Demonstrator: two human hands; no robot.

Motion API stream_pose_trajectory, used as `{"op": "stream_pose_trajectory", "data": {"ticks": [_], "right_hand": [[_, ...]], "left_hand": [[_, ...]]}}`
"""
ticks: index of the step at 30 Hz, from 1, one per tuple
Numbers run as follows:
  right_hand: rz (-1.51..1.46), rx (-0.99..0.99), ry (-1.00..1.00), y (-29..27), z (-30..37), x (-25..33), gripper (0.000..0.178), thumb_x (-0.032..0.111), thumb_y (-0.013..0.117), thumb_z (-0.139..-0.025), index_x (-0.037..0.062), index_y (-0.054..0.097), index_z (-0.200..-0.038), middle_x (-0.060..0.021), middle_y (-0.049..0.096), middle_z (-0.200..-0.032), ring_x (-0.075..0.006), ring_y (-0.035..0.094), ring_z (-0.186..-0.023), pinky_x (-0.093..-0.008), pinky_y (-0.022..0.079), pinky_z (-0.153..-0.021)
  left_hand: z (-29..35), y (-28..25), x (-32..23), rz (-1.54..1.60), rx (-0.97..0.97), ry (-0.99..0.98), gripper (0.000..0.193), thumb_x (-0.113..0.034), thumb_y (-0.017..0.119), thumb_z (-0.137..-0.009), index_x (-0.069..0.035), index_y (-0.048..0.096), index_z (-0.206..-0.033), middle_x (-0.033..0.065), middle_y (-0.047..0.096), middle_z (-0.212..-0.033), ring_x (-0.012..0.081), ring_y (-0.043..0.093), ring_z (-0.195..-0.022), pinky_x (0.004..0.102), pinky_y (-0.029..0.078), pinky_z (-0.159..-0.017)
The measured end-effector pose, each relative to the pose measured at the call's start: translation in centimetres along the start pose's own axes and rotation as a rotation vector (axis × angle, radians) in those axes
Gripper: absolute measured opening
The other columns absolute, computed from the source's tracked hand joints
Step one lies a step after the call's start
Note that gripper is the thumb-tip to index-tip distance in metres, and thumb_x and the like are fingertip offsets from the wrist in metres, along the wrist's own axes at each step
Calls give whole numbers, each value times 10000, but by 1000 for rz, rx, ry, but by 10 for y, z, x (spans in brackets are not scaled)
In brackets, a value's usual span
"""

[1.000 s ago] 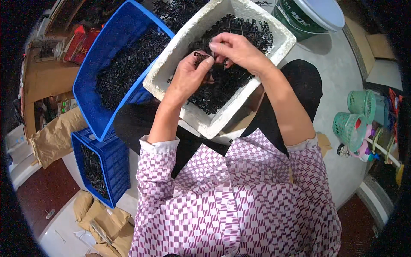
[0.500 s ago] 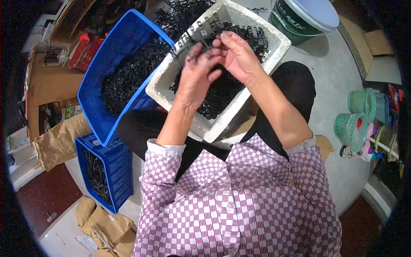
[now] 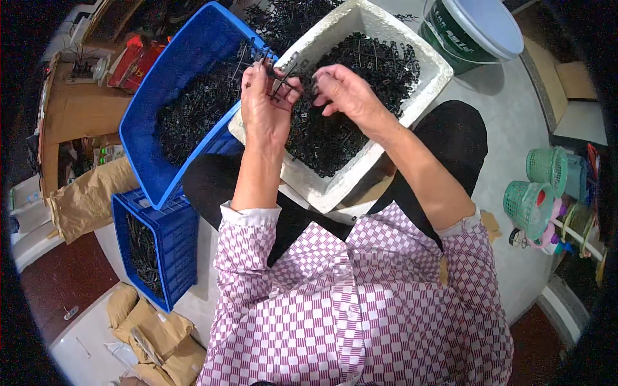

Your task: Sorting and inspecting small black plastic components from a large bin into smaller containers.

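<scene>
My left hand (image 3: 267, 109) is raised over the left rim of the white foam box (image 3: 421, 80), palm up, with its fingers closed on a thin black plastic sprue (image 3: 283, 82) that has small branches. Just to the right, my right hand (image 3: 351, 96) hovers above the box, its fingers loosely curled and apart. I see nothing held in it. Below both hands, a heap of small black plastic pieces (image 3: 370, 61) fills the box, which stands tilted between my legs.
A large blue crate (image 3: 145, 122) of black sprues leans close on the left, with a smaller blue crate (image 3: 180, 248) below it. More black pieces (image 3: 290, 19) lie beyond the foam box. A green bucket (image 3: 450, 32) stands at the far right, green baskets (image 3: 524, 202) farther right.
My hands have moved apart. The left has shifted left and turned palm up with the sprue, which was blurred above both hands before; the right has drawn lower over the box.
</scene>
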State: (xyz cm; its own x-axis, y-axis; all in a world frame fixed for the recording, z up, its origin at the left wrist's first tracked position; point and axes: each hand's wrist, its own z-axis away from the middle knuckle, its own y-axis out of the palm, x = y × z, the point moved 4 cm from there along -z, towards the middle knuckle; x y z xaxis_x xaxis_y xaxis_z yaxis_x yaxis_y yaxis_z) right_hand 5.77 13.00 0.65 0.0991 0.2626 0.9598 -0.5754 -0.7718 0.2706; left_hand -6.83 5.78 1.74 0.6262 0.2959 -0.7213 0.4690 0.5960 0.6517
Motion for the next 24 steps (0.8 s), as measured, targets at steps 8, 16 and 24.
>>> {"op": "stream_pose_trajectory", "data": {"ticks": [8, 16, 24], "right_hand": [[137, -136, -98, 1, -5, 14, 351, 385, 535, -863, 51, 510, -966, 27, 482, -686, -47, 434, -568, -185, 374, -490], [266, -344, -292, -10, -13, 1, 210, 244, 501, -897, 36, 528, -888, 28, 441, -601, -46, 390, -480, -194, 322, -418], [-283, -306, 175, -55, -18, -13, 305, 343, 487, -898, 47, 509, -968, 25, 425, -604, -67, 370, -483, -200, 298, -428]], "left_hand": [[13, 15, 14, -82, 53, -145, 182, -292, 527, -879, -121, 476, -916, 23, 542, -741, 156, 556, -584, 291, 496, -533], [15, 23, 28, 3, 1, -172, 184, -288, 532, -878, -113, 492, -918, 29, 527, -733, 129, 509, -531, 266, 476, -489], [30, 26, 23, -181, 144, -102, 192, -286, 523, -885, -98, 487, -881, 32, 521, -729, 110, 502, -525, 241, 449, -445]]}}
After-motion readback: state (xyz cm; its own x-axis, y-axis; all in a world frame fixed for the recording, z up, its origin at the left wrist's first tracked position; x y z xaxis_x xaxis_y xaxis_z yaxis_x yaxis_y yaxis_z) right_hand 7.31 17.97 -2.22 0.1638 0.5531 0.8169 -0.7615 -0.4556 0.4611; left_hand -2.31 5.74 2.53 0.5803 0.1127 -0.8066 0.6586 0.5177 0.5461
